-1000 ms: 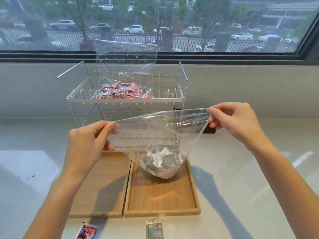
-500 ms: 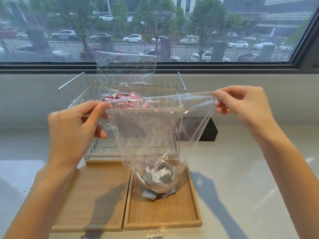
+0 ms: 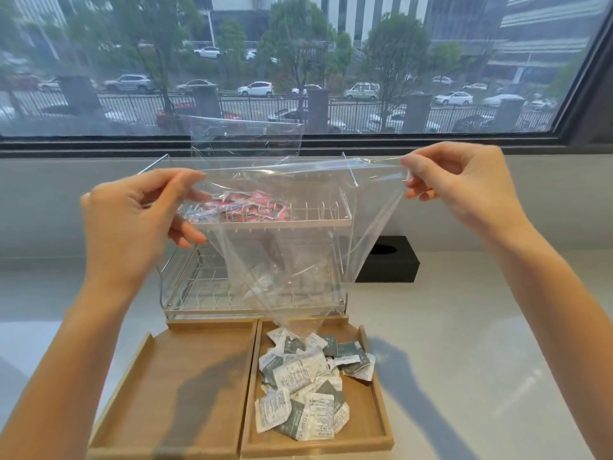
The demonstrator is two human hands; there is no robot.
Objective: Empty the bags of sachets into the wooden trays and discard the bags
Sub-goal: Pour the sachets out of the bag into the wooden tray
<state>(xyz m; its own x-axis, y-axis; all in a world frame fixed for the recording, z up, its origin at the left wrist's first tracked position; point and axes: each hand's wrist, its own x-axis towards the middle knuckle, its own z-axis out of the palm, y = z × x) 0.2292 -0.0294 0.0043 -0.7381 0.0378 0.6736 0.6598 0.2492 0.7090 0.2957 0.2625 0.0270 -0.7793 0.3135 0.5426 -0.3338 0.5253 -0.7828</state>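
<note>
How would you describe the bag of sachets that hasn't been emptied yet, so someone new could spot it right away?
Find the white wire rack standing against the wall under the window, behind the two wooden trays. On its upper shelf sits a clear bag of red sachets, its open top sticking up. Unlike the clear bag held up by both hands, it is full and untouched, and its sachets are red, not grey and white.

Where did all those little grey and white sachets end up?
In the head view the grey and white sachets lie heaped in the right wooden tray, under the clear bag both hands hold up, beside the bare left wooden tray.
</note>
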